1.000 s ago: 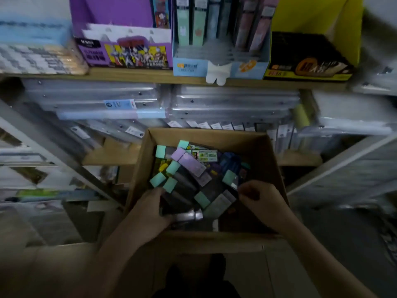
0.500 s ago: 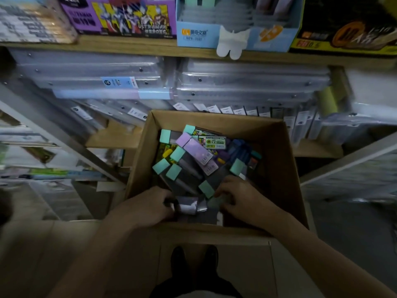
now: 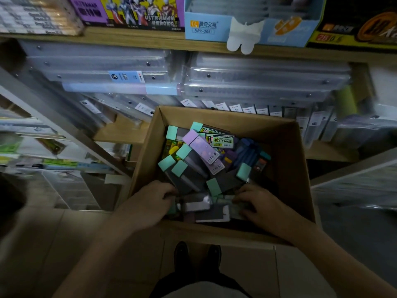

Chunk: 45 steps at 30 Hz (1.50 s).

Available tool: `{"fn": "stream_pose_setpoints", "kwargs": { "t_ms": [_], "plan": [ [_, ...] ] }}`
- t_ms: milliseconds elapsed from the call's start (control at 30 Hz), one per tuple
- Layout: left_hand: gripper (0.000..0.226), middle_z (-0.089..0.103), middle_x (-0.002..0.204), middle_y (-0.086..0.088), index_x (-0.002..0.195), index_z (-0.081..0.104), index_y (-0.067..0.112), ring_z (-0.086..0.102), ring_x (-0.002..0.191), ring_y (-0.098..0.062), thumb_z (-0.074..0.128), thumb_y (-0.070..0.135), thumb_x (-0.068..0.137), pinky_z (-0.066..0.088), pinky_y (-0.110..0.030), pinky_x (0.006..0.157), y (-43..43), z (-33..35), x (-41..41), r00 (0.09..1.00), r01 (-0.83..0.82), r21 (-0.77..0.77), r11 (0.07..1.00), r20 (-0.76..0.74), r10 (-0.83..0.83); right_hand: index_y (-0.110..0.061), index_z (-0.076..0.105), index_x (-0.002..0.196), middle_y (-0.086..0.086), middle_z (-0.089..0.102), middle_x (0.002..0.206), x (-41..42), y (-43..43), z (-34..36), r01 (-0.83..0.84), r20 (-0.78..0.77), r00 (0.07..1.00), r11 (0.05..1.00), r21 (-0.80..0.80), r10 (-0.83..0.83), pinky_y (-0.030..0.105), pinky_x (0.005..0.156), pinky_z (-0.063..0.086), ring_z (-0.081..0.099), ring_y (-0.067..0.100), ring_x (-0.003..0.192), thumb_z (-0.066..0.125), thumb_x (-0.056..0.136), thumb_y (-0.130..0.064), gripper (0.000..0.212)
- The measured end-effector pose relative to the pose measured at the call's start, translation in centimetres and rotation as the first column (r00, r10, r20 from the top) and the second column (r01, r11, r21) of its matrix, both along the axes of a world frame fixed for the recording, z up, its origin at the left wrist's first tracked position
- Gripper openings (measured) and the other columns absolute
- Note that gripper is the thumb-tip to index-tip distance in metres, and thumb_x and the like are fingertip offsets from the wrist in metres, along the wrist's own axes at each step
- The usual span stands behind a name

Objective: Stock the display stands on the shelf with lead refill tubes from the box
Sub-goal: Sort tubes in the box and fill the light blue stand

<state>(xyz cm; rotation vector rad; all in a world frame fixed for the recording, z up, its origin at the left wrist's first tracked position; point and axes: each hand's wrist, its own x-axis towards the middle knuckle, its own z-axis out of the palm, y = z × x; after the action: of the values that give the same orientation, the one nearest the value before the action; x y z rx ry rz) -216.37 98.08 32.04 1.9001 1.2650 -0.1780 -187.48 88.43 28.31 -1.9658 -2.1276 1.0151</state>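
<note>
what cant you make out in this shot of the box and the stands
Head view only:
- Fingers of the left hand and right hand: curled among the refill tubes, grip unclear.
- Blue display stand: top cut off by the frame edge.
- Box bottom: buried under tubes.

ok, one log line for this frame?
stage: picking from box | left hand: on tubes, grip unclear | right hand: on tubes, grip unclear | blue stand: untouched

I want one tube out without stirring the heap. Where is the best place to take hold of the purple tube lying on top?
Pinch the purple tube across its long edges near the middle, coming from straight above. It lies flat and uncovered on the pile in the box, so probably nothing else shifts.
</note>
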Motion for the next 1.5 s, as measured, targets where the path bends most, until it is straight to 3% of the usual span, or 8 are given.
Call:
{"fn": "stream_pose_setpoints", "kwargs": {
  "t_ms": [100, 233, 433, 567, 1067, 1200, 1333, 1500],
  "plan": [
    [0.035, 0.053, 0.122, 0.014, 0.125, 0.06, 0.039, 0.05, 0.106, 0.001, 0.042, 0.016, 0.105, 0.042, -0.019, 0.083, -0.9, 0.5, -1.5, 0.976, -0.218, 0.136, 0.966, 0.051, 0.213, -0.017, 0.073, 0.112, -0.002, 0.066, 0.113, 0.0, -0.1, 0.2, 0.029, -0.014, 1.0, 0.997, 0.074, -0.028, 0.027, 0.094, 0.048, 0.062, 0.016, 0.107, 0.064, 0.09, -0.011, 0.025],
    [0.049, 0.059, 0.13, 0.016, 0.139, 0.054, 0.035, 0.052, 0.128, -0.004, 0.045, 0.004, 0.102, 0.045, -0.032, 0.108, -1.5, 1.4, -3.9, 0.868, -0.452, -0.021, 0.892, 0.22, 0.445, -0.016, 0.073, 0.107, -0.001, 0.066, 0.11, -1.7, 1.5, 0.8, -0.003, -0.128, 0.991, 0.978, 0.206, 0.03, 0.036, 0.094, 0.05, 0.06, 0.015, 0.106, 0.068, 0.088, -0.009, 0.021],
    [0.046, 0.064, 0.11, 0.021, 0.133, 0.06, 0.033, 0.059, 0.1, 0.007, 0.061, 0.006, 0.096, 0.046, -0.009, 0.077, -2.9, 2.8, -3.5, 0.9, -0.435, 0.256, 0.863, 0.161, 0.406, -0.026, 0.054, 0.141, -0.001, 0.042, 0.151, -6.6, 5.2, -0.1, -0.36, -0.072, 0.923, 0.913, 0.192, 0.379, 0.039, 0.109, 0.034, 0.034, 0.02, 0.138, 0.062, 0.096, -0.02, 0.047],
    [0.042, 0.064, 0.112, 0.017, 0.13, 0.062, 0.03, 0.055, 0.091, 0.007, 0.066, 0.009, 0.093, 0.041, 0.002, 0.06, -4.1, 3.1, -2.6, 0.931, -0.362, 0.39, 0.847, 0.097, 0.353, -0.021, 0.06, 0.128, 0.001, 0.049, 0.139, -9.1, 6.5, -1.5, -0.522, 0.136, 0.853, 0.83, 0.195, 0.504, 0.043, 0.102, 0.033, 0.035, 0.028, 0.127, 0.06, 0.094, -0.033, 0.036],
    [0.038, 0.072, 0.105, 0.012, 0.119, 0.069, 0.026, 0.068, 0.093, 0.002, 0.072, 0.003, 0.089, 0.05, -0.003, 0.075, -5.8, 3.8, -2.6, 0.79, -0.61, 0.353, 0.709, 0.336, 0.513, -0.017, 0.062, 0.129, 0.006, 0.055, 0.132, -14.2, 11.2, -1.3, -0.621, 0.279, 0.783, 0.728, 0.291, 0.556, 0.038, 0.102, 0.038, 0.043, 0.029, 0.128, 0.048, 0.096, -0.01, 0.036],
    [0.04, 0.068, 0.105, 0.02, 0.121, 0.066, 0.031, 0.065, 0.096, 0.007, 0.072, 0.008, 0.089, 0.049, -0.002, 0.074, -6.0, 3.8, -2.4, 0.785, -0.617, 0.322, 0.718, 0.326, 0.527, -0.008, 0.064, 0.113, 0.01, 0.059, 0.114, -12.4, 10.4, -1.4, -0.516, 0.139, 0.856, 0.804, 0.295, 0.499, 0.04, 0.088, 0.044, 0.049, 0.028, 0.112, 0.056, 0.086, 0.001, 0.029],
    [0.046, 0.066, 0.108, 0.021, 0.128, 0.062, 0.028, 0.064, 0.101, 0.008, 0.073, 0.006, 0.089, 0.054, -0.009, 0.083, -5.5, 3.2, -2.1, 0.791, -0.604, 0.269, 0.75, 0.317, 0.523, -0.008, 0.068, 0.113, 0.009, 0.065, 0.114, -11.0, 8.9, -1.2, -0.143, -0.249, 0.947, 0.962, 0.235, 0.201, 0.04, 0.093, 0.047, 0.057, 0.024, 0.11, 0.062, 0.094, -0.013, 0.021],
    [0.047, 0.07, 0.112, 0.006, 0.13, 0.062, 0.017, 0.067, 0.102, -0.003, 0.078, 0.011, 0.086, 0.058, -0.031, 0.092, -4.2, 2.9, -0.3, 0.722, -0.653, 0.056, 0.755, 0.346, 0.599, -0.004, 0.071, 0.118, 0.001, 0.073, 0.1, -9.8, 6.4, -0.2, 0.201, -0.567, 0.794, 0.975, -0.095, -0.219, 0.019, 0.083, 0.05, 0.066, 0.004, 0.092, 0.068, 0.094, -0.014, 0.026]
  ]
}}
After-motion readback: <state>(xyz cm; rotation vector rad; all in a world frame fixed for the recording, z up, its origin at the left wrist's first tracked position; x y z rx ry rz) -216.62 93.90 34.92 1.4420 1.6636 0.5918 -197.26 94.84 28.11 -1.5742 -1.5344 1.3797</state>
